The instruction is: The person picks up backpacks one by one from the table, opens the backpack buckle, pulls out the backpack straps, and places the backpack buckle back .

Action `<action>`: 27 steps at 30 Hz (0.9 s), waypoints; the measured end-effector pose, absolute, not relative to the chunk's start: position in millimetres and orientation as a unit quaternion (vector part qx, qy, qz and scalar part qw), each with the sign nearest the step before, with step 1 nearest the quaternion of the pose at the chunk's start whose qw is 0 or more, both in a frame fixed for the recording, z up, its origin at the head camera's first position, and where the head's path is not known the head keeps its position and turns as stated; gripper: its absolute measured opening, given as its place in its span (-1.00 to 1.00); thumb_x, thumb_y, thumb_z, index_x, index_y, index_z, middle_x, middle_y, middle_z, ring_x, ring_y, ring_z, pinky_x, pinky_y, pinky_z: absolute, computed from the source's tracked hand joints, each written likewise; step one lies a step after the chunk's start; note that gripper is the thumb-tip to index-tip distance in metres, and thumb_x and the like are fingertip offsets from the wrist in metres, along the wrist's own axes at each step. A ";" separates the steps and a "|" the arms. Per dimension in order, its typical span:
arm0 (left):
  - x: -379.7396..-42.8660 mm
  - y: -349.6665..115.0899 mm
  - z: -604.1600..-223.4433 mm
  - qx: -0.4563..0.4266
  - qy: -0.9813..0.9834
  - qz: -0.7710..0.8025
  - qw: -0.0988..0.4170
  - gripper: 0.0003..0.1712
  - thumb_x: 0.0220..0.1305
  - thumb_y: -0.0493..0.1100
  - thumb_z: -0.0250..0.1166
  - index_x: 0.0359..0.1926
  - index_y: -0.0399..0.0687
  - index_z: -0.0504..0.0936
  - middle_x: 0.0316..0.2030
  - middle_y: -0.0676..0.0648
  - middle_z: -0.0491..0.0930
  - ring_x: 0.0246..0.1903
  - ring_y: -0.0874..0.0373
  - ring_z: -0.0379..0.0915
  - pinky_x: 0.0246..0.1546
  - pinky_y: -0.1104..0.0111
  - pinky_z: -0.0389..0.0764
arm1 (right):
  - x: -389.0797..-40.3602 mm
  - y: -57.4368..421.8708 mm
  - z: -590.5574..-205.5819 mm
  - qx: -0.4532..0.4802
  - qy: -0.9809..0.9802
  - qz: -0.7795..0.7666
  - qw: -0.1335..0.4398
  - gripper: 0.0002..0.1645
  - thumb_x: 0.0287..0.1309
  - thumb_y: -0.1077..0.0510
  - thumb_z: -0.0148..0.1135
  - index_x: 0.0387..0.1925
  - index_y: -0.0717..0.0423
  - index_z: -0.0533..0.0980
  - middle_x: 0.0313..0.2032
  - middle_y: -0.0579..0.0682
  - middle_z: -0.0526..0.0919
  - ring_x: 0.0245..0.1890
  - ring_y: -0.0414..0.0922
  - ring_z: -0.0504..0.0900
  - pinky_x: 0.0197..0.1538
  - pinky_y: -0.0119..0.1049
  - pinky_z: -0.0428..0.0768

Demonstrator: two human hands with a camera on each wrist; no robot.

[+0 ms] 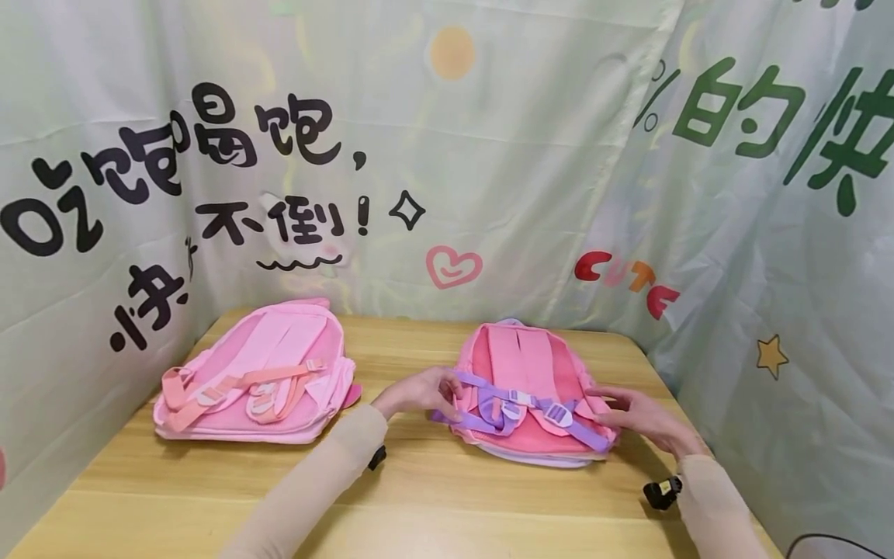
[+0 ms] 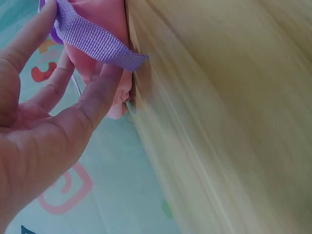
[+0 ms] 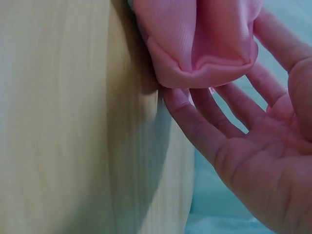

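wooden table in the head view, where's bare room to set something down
The wooden table is bare nearer than the purple-strapped backpack, and between it and the orange-strapped backpack, beyond the left hand. It is crowded at the purple-strapped backpack's sides, with the left hand and right hand there.

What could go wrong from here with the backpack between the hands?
The left hand touches a loose purple strap, so it might snag. The right hand is against folded pink fabric, which may crumple or slip if lifted. The left sleeve passes close to the other backpack and could nudge it.
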State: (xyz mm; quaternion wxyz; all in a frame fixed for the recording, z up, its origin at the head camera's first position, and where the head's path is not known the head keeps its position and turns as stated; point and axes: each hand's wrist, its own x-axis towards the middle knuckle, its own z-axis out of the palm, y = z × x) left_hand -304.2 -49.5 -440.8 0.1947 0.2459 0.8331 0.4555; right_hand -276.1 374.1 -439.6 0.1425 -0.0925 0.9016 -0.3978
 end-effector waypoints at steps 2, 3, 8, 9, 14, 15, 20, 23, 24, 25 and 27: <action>-304.3 -55.8 -441.0 0.245 0.835 0.454 0.192 -0.61 -0.05 -0.21 0.56 -0.20 -0.15 0.60 -0.33 -0.08 0.60 -0.35 0.16 0.47 -0.31 0.36 0.50 | -277.2 367.9 -439.2 -0.102 0.905 -0.391 0.136 -0.23 0.16 -0.05 0.35 0.35 0.11 0.36 0.35 0.35 0.29 0.27 0.29 0.32 0.18 0.12 0.48; -304.6 -59.0 -441.3 0.245 0.835 0.454 0.191 -0.62 -0.05 -0.20 0.56 -0.21 -0.15 0.60 -0.34 -0.08 0.59 -0.35 0.16 0.47 -0.33 0.36 0.50 | -278.0 364.9 -439.2 -0.103 0.905 -0.389 0.135 -0.23 0.15 -0.05 0.35 0.34 0.11 0.37 0.35 0.34 0.31 0.27 0.28 0.32 0.18 0.11 0.49; -304.0 -73.8 -442.9 0.237 0.837 0.455 0.188 -0.62 -0.06 -0.21 0.57 -0.22 -0.16 0.60 -0.34 -0.10 0.60 -0.35 0.14 0.48 -0.33 0.35 0.52 | -283.1 352.8 -440.0 -0.102 0.901 -0.397 0.141 -0.23 0.13 -0.05 0.37 0.33 0.10 0.39 0.34 0.33 0.33 0.27 0.26 0.32 0.21 0.13 0.45; -303.6 -75.7 -443.0 0.235 0.837 0.456 0.189 -0.62 -0.06 -0.21 0.57 -0.21 -0.16 0.61 -0.34 -0.09 0.60 -0.35 0.14 0.48 -0.33 0.35 0.53 | -284.1 351.3 -440.3 -0.100 0.901 -0.398 0.142 -0.23 0.13 -0.06 0.38 0.33 0.10 0.39 0.34 0.33 0.33 0.27 0.26 0.33 0.21 0.12 0.46; -302.2 -81.5 -442.4 0.228 0.836 0.461 0.191 -0.62 -0.06 -0.23 0.56 -0.21 -0.16 0.62 -0.32 -0.08 0.60 -0.32 0.13 0.50 -0.28 0.34 0.54 | -287.0 348.1 -442.3 -0.093 0.899 -0.404 0.140 -0.23 0.13 -0.07 0.39 0.33 0.10 0.39 0.33 0.33 0.34 0.26 0.23 0.36 0.18 0.05 0.49; -302.0 -81.8 -442.0 0.228 0.836 0.461 0.192 -0.63 -0.06 -0.23 0.56 -0.21 -0.15 0.62 -0.32 -0.08 0.60 -0.31 0.13 0.50 -0.27 0.34 0.53 | -287.1 348.0 -442.6 -0.093 0.900 -0.403 0.140 -0.23 0.13 -0.07 0.38 0.33 0.09 0.40 0.33 0.32 0.34 0.26 0.23 0.36 0.18 0.04 0.50; -301.6 -81.9 -440.7 0.221 0.837 0.460 0.199 -0.64 -0.06 -0.24 0.56 -0.22 -0.15 0.63 -0.30 -0.09 0.60 -0.28 0.12 0.49 -0.25 0.35 0.52 | -286.2 347.0 -443.1 -0.098 0.898 -0.406 0.137 -0.23 0.14 -0.06 0.38 0.33 0.12 0.39 0.32 0.32 0.36 0.24 0.21 0.38 0.18 0.03 0.49; -302.2 -82.5 -441.2 0.223 0.835 0.462 0.201 -0.65 -0.06 -0.24 0.56 -0.22 -0.17 0.62 -0.30 -0.10 0.60 -0.30 0.13 0.49 -0.27 0.36 0.53 | -285.1 345.8 -443.3 -0.100 0.896 -0.411 0.136 -0.23 0.14 -0.04 0.37 0.33 0.13 0.39 0.32 0.33 0.36 0.24 0.21 0.38 0.19 0.07 0.48; -302.6 -83.1 -441.2 0.226 0.834 0.461 0.200 -0.65 -0.05 -0.24 0.55 -0.22 -0.17 0.62 -0.31 -0.10 0.60 -0.30 0.13 0.49 -0.28 0.37 0.53 | -285.0 345.2 -443.7 -0.096 0.895 -0.413 0.135 -0.24 0.13 -0.04 0.38 0.32 0.11 0.40 0.32 0.31 0.36 0.24 0.20 0.38 0.20 0.08 0.47; -302.9 -83.9 -441.4 0.228 0.833 0.462 0.200 -0.65 -0.05 -0.25 0.55 -0.23 -0.18 0.62 -0.31 -0.11 0.60 -0.32 0.14 0.49 -0.29 0.37 0.53 | -284.8 344.6 -444.2 -0.100 0.895 -0.413 0.135 -0.24 0.14 -0.04 0.38 0.33 0.11 0.39 0.32 0.31 0.36 0.25 0.21 0.38 0.20 0.09 0.46; -303.3 -86.3 -441.3 0.233 0.832 0.463 0.199 -0.66 -0.04 -0.27 0.55 -0.24 -0.21 0.61 -0.32 -0.12 0.60 -0.34 0.15 0.48 -0.31 0.37 0.52 | -284.7 343.0 -445.5 -0.102 0.893 -0.417 0.134 -0.24 0.14 -0.04 0.38 0.33 0.11 0.39 0.32 0.30 0.36 0.24 0.20 0.38 0.18 0.06 0.48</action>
